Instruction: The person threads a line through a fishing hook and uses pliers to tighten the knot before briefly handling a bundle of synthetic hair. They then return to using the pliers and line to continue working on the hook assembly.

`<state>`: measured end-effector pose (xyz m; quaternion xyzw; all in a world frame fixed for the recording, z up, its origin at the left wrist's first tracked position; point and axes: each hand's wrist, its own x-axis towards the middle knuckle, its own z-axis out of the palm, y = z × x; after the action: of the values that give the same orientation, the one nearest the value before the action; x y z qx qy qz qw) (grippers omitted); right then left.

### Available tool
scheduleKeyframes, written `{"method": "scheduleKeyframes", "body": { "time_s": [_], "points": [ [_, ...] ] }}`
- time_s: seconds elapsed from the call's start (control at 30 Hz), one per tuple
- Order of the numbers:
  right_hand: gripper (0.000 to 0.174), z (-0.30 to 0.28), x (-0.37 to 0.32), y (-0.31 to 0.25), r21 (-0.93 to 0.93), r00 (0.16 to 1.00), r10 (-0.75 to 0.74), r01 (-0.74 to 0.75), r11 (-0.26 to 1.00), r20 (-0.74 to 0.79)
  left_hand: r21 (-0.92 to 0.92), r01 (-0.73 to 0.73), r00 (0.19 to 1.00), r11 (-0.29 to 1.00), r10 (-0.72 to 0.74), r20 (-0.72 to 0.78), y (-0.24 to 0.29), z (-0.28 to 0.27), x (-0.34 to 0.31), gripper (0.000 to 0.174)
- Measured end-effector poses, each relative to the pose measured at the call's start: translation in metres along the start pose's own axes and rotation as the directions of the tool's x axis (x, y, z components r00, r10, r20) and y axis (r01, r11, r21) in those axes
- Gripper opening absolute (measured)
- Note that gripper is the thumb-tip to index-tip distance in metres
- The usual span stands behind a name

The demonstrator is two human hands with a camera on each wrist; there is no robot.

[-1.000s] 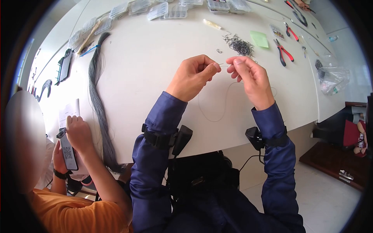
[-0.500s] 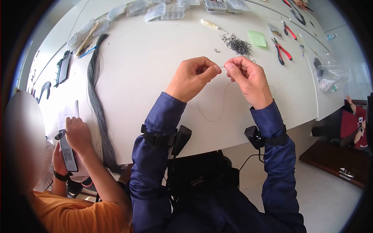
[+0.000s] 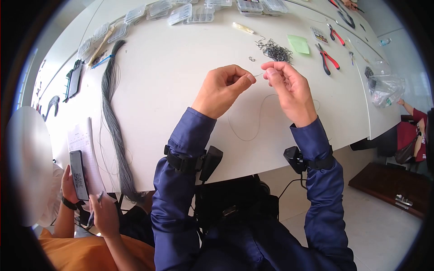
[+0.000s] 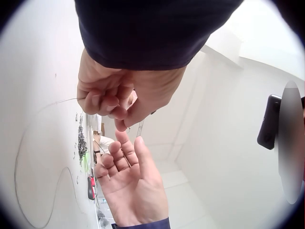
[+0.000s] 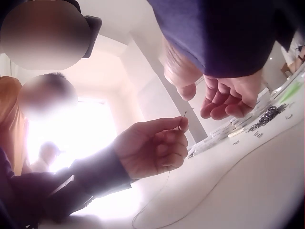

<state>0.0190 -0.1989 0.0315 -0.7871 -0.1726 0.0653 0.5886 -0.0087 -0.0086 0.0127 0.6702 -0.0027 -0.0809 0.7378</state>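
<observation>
My left hand (image 3: pixel 226 88) pinches a small dark fishing hook between thumb and forefinger; in the right wrist view the thin shank of the hook (image 5: pixel 185 114) pokes up past the fingertips. A thin line (image 3: pixel 259 118) runs from this hand and lies in a loose curve on the white table. Just right of the hook is my right hand (image 3: pixel 291 92), its fingers spread and thumb apart, palm upturned in the left wrist view. Beyond the hands lies a heap of dark fishing hooks (image 3: pixel 276 52).
A hank of grey line (image 3: pixel 110 97) stretches down the table's left side. Red-handled pliers (image 3: pixel 328 60) and a green paper note (image 3: pixel 298 44) lie at right, clear plastic boxes (image 3: pixel 199 16) at the back. At left another person holds a phone (image 3: pixel 78 175).
My right fingers met the left fingertips half a second ago and have since parted and spread. The left hand keeps its pinch. The neighbour's writing hand has dropped lower, showing a pen.
</observation>
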Motion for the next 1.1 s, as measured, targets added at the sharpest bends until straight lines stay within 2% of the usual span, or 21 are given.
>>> {"method": "scheduleKeyframes", "body": {
  "time_s": [0.07, 0.1, 0.17, 0.27, 0.37, 0.43, 0.47, 0.5, 0.6, 0.67, 0.77, 0.83, 0.87, 0.93, 0.97, 1.07, 1.1],
  "points": [
    [0.033, 0.001, -0.005, -0.008, 0.065, 0.998, 0.056, -0.059, 0.996, 0.036, -0.104, 0.014, 1.000, 0.994, -0.015, -0.002, 0.002, -0.001, -0.001, 0.020],
    [0.034, 0.002, -0.009, -0.015, 0.053, 0.972, 0.171, -0.182, 0.982, 0.163, -0.189, 0.001, 1.000, 0.982, -0.002, -0.002, 0.002, -0.002, -0.001, 0.019],
    [0.036, 0.010, -0.021, -0.030, -0.017, 0.835, 0.384, -0.411, 0.911, 0.393, -0.356, -0.023, 1.000, 0.934, 0.025, 0.001, 0.002, -0.004, 0.000, 0.018],
    [0.034, 0.029, -0.031, -0.034, -0.010, 0.699, 0.462, -0.546, 0.838, 0.545, -0.551, -0.086, 0.993, 0.830, 0.116, 0.019, 0.008, -0.003, -0.003, 0.017],
    [0.029, 0.032, -0.033, -0.022, 0.024, 0.793, 0.465, -0.514, 0.857, 0.395, -0.648, -0.090, 0.988, 0.756, 0.151, 0.039, 0.015, -0.003, -0.007, 0.018],
    [0.026, 0.028, -0.034, -0.010, 0.296, 0.945, 0.270, -0.316, 0.902, 0.187, -0.691, -0.048, 0.985, 0.721, 0.147, 0.085, 0.017, -0.008, -0.007, 0.018],
    [0.024, 0.023, -0.034, -0.007, 0.405, 0.982, 0.178, -0.187, 0.895, 0.058, -0.671, -0.028, 0.987, 0.741, 0.127, 0.098, 0.016, -0.011, -0.006, 0.017],
    [0.021, 0.010, -0.034, -0.021, 0.593, 0.957, 0.281, -0.270, 0.759, 0.076, -0.652, -0.008, 0.988, 0.758, 0.106, 0.110, 0.014, -0.013, -0.006, 0.016],
    [0.021, -0.030, -0.035, -0.015, 0.914, 0.962, 0.266, -0.054, 0.403, -0.060, -0.530, 0.038, 0.992, 0.847, 0.030, 0.119, 0.009, -0.018, -0.004, 0.017],
    [0.021, -0.063, -0.039, -0.009, 0.906, 0.963, 0.206, 0.073, 0.416, -0.172, -0.451, 0.054, 0.995, 0.891, -0.008, 0.103, 0.008, -0.025, -0.004, 0.017],
    [0.023, -0.104, -0.044, -0.009, 0.779, 0.863, 0.270, 0.200, 0.595, -0.428, -0.389, 0.062, 0.998, 0.919, -0.047, 0.048, 0.010, -0.031, -0.004, 0.017],
    [0.024, -0.118, -0.046, -0.013, 0.698, 0.778, 0.296, 0.240, 0.675, -0.554, -0.380, 0.070, 0.996, 0.922, -0.041, 0.085, 0.010, -0.039, -0.004, 0.012],
    [0.025, -0.125, -0.049, -0.009, 0.696, 0.833, 0.245, 0.213, 0.686, -0.496, -0.374, 0.074, 0.994, 0.924, -0.038, 0.104, 0.009, -0.041, -0.003, 0.010],
    [0.026, -0.121, -0.049, -0.014, 0.688, 0.921, 0.142, 0.163, 0.707, -0.364, -0.269, -0.090, 0.991, 0.959, 0.114, 0.075, 0.010, -0.031, -0.005, 0.012],
    [0.029, -0.113, -0.050, -0.015, 0.604, 0.906, 0.206, 0.066, 0.794, -0.371, -0.210, -0.172, 0.980, 0.962, 0.190, 0.067, 0.011, -0.025, -0.006, 0.014],
    [0.029, -0.067, -0.047, -0.047, 0.224, 0.940, 0.297, -0.256, 0.940, -0.171, -0.125, -0.269, 0.956, 0.955, 0.281, 0.084, 0.017, -0.009, -0.011, 0.015],
    [0.028, -0.054, -0.046, -0.054, 0.182, 0.950, 0.298, -0.278, 0.943, -0.090, 0.003, -0.418, 0.898, 0.908, 0.413, 0.152, 0.018, -0.008, -0.010, 0.013]
  ]
}}
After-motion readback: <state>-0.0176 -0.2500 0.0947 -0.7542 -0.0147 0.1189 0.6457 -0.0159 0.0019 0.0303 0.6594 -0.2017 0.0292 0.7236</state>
